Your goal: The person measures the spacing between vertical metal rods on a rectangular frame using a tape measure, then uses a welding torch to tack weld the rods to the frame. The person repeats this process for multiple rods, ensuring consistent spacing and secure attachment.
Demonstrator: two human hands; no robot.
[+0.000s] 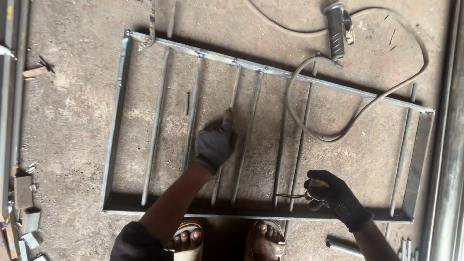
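Metal frame with thin bars lies flat on the dusty floor. We pinch one bar with our gloved left hand. Our right hand is closed around a small tool.

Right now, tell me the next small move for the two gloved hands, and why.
Probably slide the bar under the left hand sideways to even the spacing: it lies close beside the next bar, while other gaps in the frame are wider. The right hand grips a thin rod near the bottom rail.
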